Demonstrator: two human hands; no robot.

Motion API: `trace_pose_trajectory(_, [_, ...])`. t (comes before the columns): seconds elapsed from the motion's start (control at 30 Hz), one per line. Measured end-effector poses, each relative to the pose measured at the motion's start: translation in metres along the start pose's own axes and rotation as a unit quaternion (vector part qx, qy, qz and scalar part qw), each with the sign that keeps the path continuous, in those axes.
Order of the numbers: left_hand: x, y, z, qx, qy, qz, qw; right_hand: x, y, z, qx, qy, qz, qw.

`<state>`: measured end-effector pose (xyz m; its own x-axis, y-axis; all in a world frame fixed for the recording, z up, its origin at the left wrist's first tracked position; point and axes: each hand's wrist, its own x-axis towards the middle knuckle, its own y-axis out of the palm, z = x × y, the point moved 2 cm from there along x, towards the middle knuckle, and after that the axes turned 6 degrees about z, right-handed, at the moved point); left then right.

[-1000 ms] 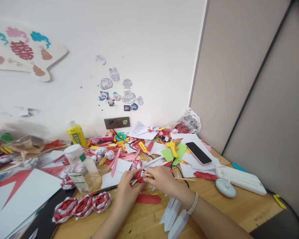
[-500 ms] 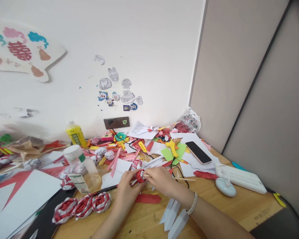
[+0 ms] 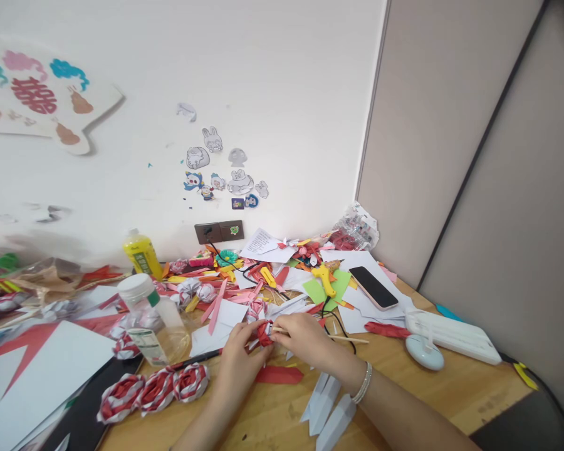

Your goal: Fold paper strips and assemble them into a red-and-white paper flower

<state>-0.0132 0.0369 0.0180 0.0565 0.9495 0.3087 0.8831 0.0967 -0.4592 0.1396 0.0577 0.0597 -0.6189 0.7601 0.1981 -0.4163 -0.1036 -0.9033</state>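
Note:
Between the fingers of my left hand is a small red and white paper flower, held just above the desk. My right hand is closed on a thin wooden stick, whose tip meets the flower's near side. The stick's other end seems to come out past the right hand. Below the hands lies a folded red paper strip, with several white folded strips under my right wrist. Three finished-looking red and white paper rosettes sit left of my left forearm.
A clear plastic jar and a yellow bottle stand at the left. A yellow glue gun, its black cord, and a phone lie right of centre. Paper scraps cover the back. A white lamp-like device rests at the right.
Both hands stay in almost the same place, still on the flower and the stick. The whole view has shifted very slightly.

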Motion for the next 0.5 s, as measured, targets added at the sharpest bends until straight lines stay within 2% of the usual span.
trace_pose_trajectory(0.23, [0.0011, -0.0005, 0.001, -0.006, -0.003, -0.001, 1.0, -0.0007, -0.0039, 0.0068, -0.071, -0.033, 0.017, 0.997])
trace_pose_trajectory(0.33, [0.0007, -0.0005, -0.0002, -0.009, -0.006, 0.002, 1.0, -0.0002, -0.0041, 0.0055, -0.042, -0.032, 0.015, 0.998])
trace_pose_trajectory(0.5, [-0.0002, -0.001, -0.0046, 0.001, -0.012, 0.013, 1.0, 0.0003, -0.0036, 0.0005, 0.014, 0.014, 0.023, 1.0])
